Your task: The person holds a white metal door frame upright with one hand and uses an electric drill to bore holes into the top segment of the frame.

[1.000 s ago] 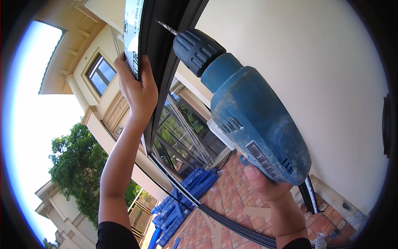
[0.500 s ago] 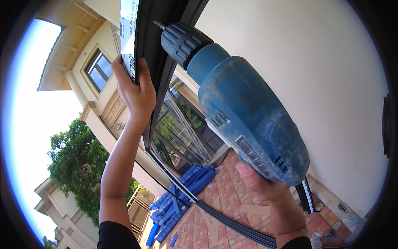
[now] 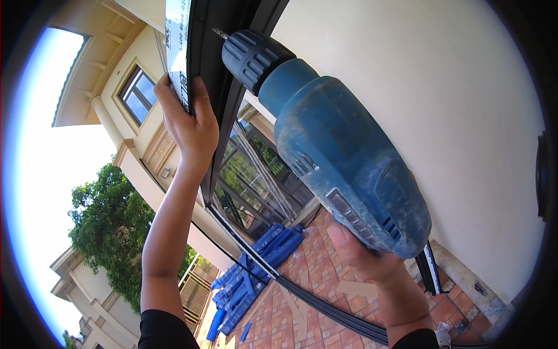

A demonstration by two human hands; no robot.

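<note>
My right hand (image 3: 372,259) is wrapped round the handle of a dusty blue power drill (image 3: 354,151), mostly behind its body. From the drill's black chuck (image 3: 256,61) a short drill bit (image 3: 220,34) points up and left at a dark metal frame profile (image 3: 210,67). Whether the bit's tip is inside the metal or only against it, I cannot tell. Overhead, my left hand (image 3: 195,128) grips the left edge of that profile, thumb on the inner side. White-and-blue printed protective film (image 3: 178,43) covers the edge just above those fingers.
A pale wall (image 3: 436,104) rises on the right. Below, blue-wrapped bundles (image 3: 256,273) lie on the tiled floor (image 3: 317,302) by glazed doors (image 3: 250,180). Dark rails (image 3: 331,311) curve across low down, near cardboard pieces (image 3: 356,288). A house and a tree (image 3: 110,227) stand at left.
The drill has shifted slightly left and up, its bit closer to the frame profile. My left hand keeps its grip in nearly the same place.
</note>
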